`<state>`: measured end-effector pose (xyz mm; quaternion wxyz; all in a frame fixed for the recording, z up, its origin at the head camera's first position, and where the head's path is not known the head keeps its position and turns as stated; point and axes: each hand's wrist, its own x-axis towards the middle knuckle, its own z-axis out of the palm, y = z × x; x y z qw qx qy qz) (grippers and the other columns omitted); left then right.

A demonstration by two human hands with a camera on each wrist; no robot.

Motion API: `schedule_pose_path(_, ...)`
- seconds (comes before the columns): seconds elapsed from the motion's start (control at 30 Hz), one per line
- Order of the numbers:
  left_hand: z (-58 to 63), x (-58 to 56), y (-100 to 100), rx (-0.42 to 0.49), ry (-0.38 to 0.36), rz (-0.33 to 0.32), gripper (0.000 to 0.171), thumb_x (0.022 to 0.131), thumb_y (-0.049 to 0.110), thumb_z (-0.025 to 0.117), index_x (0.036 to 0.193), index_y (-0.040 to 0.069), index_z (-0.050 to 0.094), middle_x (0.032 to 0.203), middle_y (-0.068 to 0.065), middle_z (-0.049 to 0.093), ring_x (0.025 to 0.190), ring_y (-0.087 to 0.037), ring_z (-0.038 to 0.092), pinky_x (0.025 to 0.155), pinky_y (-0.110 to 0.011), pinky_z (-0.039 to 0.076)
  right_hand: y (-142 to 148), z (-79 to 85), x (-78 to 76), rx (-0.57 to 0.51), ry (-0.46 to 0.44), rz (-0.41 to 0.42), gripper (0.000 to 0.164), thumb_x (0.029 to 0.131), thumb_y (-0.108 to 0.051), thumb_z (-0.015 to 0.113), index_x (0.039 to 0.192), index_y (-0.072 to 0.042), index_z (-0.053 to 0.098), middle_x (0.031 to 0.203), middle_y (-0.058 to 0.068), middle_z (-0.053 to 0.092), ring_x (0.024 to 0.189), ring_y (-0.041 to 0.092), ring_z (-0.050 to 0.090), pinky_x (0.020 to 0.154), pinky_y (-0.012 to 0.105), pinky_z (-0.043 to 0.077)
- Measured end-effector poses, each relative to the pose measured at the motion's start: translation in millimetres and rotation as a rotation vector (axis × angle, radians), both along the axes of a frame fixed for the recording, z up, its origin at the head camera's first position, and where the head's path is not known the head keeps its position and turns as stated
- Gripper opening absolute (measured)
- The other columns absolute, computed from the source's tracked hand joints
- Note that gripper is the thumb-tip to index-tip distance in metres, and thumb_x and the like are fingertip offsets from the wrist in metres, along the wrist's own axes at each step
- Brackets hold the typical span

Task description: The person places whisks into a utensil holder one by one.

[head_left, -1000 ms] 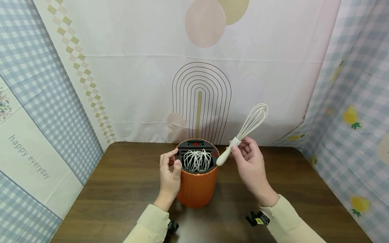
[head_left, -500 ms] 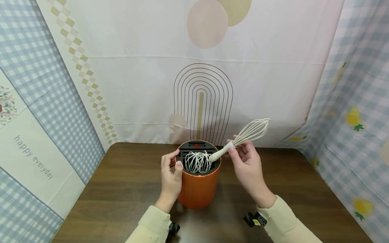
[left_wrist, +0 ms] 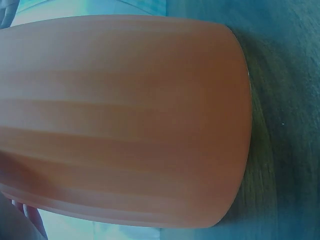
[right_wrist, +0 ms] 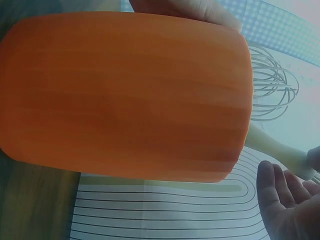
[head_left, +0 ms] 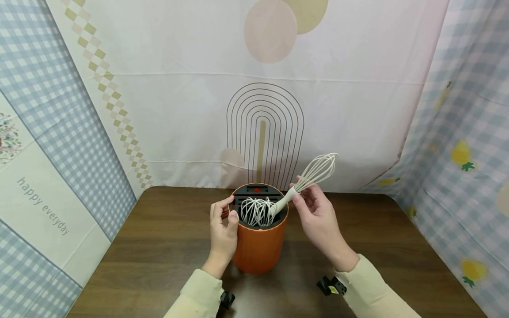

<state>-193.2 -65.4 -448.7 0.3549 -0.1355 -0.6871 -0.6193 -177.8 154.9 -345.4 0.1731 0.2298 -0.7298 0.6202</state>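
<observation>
An orange round utensil holder (head_left: 257,249) with a black slotted insert stands upright on the table. Wire whisk heads (head_left: 256,213) poke up out of its front part. My left hand (head_left: 223,229) grips the holder's rim on the left, thumb at the front. Between thumb and fingers, my right hand (head_left: 321,221) pinches a cream-coloured whisk (head_left: 317,170) near the top of its handle. This whisk leans with its wires up to the right, and its handle end is at the insert, beside the other whisk heads. In the right wrist view the handle (right_wrist: 280,146) passes behind the holder's rim.
The brown wooden table (head_left: 167,247) runs back to a pale printed cloth (head_left: 179,123). Blue checked cloths hang on the left (head_left: 67,88) and the right (head_left: 445,176). Dark small cameras sit at both wrists.
My right hand has moved left and tipped the whisk, bringing its handle end from beside the rim over the insert. The left hand stays on the holder.
</observation>
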Motion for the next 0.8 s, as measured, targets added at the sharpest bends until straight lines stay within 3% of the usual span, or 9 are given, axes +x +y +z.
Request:
schedule_pose_path(0.17, 6.7, 3.6, 1, 0.01, -0.004, -0.001, 0.036, 0.09, 0.006, 0.055, 0.126, 0.003, 0.056, 0.104, -0.018, 0.048, 0.091, -0.02, 0.041, 0.083, -0.034, 0.034, -1, 1.6, 0.4, 0.051, -0.01, 0.009, 0.046, 0.096, 0.001, 0.053, 0.141, -0.002, 0.044, 0.125, 0.019, 0.058, 0.106, 0.029, 0.059, 0.08, 0.028, 0.052)
schedule_pose_path(0.4, 34.8, 24.2, 5, 0.005, -0.018, -0.01, 0.034, 0.09, 0.003, 0.052, 0.124, -0.004, 0.055, 0.104, -0.023, 0.048, 0.091, -0.021, 0.041, 0.084, -0.035, 0.034, -7, 7.4, 3.7, 0.11, -0.001, -0.025, 0.04, 0.096, -0.007, 0.057, 0.135, -0.009, 0.053, 0.112, 0.011, 0.064, 0.091, 0.034, 0.06, 0.077, 0.028, 0.052)
schedule_pose_path(0.63, 32.5, 23.0, 4, 0.006, -0.008, -0.017, 0.034, 0.092, 0.008, 0.054, 0.125, -0.002, 0.055, 0.105, -0.024, 0.048, 0.091, -0.021, 0.041, 0.085, -0.036, 0.034, -9, 5.2, 3.3, 0.189, -0.036, -0.04, 0.038, 0.095, -0.013, 0.06, 0.132, -0.017, 0.056, 0.1, 0.006, 0.064, 0.086, 0.02, 0.063, 0.076, 0.028, 0.053)
schedule_pose_path(0.8, 31.0, 20.8, 4, 0.012, -0.006, -0.015, 0.035, 0.09, 0.004, 0.053, 0.124, -0.003, 0.055, 0.104, -0.024, 0.047, 0.092, -0.02, 0.041, 0.085, -0.034, 0.034, -16, 21.1, 16.6, 0.255, -0.049, -0.06, 0.04, 0.095, -0.005, 0.059, 0.134, -0.005, 0.052, 0.103, 0.013, 0.062, 0.089, 0.023, 0.061, 0.075, 0.029, 0.052)
